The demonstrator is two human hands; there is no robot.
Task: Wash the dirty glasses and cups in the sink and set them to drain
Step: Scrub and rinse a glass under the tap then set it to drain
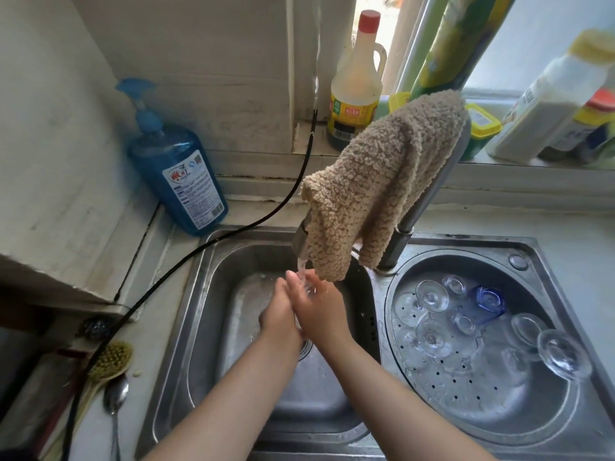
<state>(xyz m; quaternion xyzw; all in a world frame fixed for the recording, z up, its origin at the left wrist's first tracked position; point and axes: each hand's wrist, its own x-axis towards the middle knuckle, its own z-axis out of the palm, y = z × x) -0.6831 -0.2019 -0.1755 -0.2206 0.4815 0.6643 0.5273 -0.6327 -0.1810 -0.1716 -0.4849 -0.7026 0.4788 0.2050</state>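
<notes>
Under the tap, over the left basin, both hands meet in the running water around what looks like a small clear glass. The left hand and right hand press close together; whether their fingers curl round the glass, I cannot tell. Washed glasses and a blue cup lie upturned in the right basin's strainer. Wet glass may slip and crack on steel; the cloth draped over the tap could slide down.
</notes>
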